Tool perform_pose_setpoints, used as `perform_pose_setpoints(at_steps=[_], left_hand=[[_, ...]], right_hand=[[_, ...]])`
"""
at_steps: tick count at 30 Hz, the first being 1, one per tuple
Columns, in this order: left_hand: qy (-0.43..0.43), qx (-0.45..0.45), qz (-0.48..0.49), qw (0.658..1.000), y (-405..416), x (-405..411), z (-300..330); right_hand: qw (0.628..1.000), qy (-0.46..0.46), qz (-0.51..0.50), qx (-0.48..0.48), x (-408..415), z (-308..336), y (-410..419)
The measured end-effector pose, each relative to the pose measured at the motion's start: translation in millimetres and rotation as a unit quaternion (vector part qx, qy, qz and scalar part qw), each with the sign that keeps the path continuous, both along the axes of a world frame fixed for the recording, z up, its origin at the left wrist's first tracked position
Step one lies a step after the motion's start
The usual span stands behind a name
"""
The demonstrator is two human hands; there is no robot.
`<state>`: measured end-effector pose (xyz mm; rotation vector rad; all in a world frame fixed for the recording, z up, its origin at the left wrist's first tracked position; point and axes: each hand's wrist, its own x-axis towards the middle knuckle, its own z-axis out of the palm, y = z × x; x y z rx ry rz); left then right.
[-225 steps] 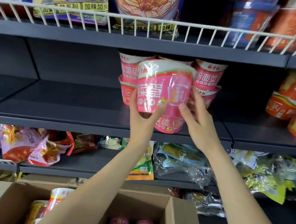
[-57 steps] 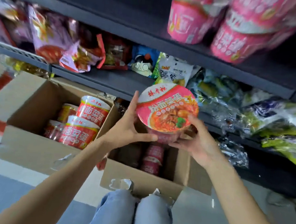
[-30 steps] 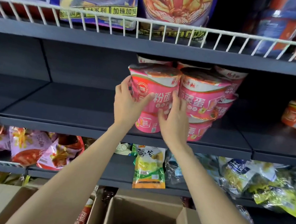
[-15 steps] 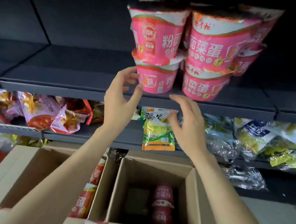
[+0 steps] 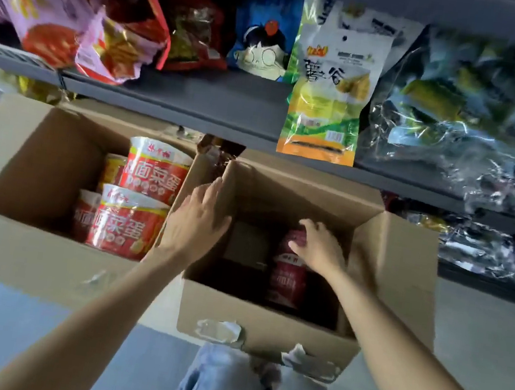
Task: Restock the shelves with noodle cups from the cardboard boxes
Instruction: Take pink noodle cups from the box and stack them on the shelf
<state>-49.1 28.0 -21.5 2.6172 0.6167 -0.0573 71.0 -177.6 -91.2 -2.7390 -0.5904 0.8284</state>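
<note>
In the right-hand cardboard box (image 5: 264, 330) below me, two dark-red noodle cups (image 5: 287, 280) lie in shadow against the far side; my right hand (image 5: 318, 247) rests on the upper one, fingers bent over its top, though I cannot tell whether they actually grip it. My left hand (image 5: 195, 224) hangs above the box's left wall with fingers straight and slightly spread, holding nothing. The left cardboard box (image 5: 29, 250) stands just beside it and holds brighter red cups (image 5: 129, 222) stacked on their sides, their labels printed in large white Chinese characters — 面菜蛋 reads plainly. Torn tape clings to the near wall of the right box. Both boxes sit on a pale floor (image 5: 476, 338) that turns blue-grey nearer my knees (image 5: 224, 387), which are in light denim. Above the boxes runs a dark grey metal shelf (image 5: 228, 106) loaded with snack bags: pink and red ones on the left, a blue bag (image 5: 263, 41) with a cartoon face, and a yellow-green packet (image 5: 329, 83) marked 薯谷 overhanging the shelf edge — crinkled clear bags (image 5: 471, 125) fill the right.
</note>
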Motion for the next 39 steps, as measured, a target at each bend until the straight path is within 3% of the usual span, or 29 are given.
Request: perform_pose_setpoints(at_steps=[4,12,16,22,26,29,31,36,39], left_hand=[[-0.019,0.046,0.032,0.998,2.4,10.9,-37.2],[-0.136,0.09,0.036,0.986,9.1,15.1,-67.8],[-0.134,0.103,0.033,0.985,9.7,15.6,-71.5],[-0.137,0.109,0.034,0.984,7.4,16.4,-72.1],[-0.134,0.1,0.035,0.985,6.8,17.5,-71.1],[-0.124,0.049,0.055,0.99,10.4,14.6,-64.5],[-0.109,0.019,0.042,0.993,10.9,9.5,-54.5],[-0.089,-0.048,-0.107,0.989,-1.4,-12.0,5.0],[-0.071,-0.254,-0.108,0.959,-9.0,-28.4,54.5]], right_hand=[[0.995,0.057,-0.072,-0.046,8.9,-67.0,16.4],[0.958,0.105,-0.247,-0.097,28.3,-187.6,4.7],[0.937,0.165,-0.304,-0.049,23.8,-217.0,7.7],[0.934,0.128,-0.323,-0.084,15.5,-219.8,21.1],[0.94,0.112,-0.316,-0.069,13.9,-186.5,21.2],[0.942,0.128,-0.309,0.016,12.6,-134.8,19.3],[0.922,0.138,-0.341,0.122,8.6,-86.9,14.7],[0.832,0.204,-0.373,0.357,-22.3,63.8,0.1],[0.801,0.262,-0.324,0.43,-43.1,142.4,-7.7]])
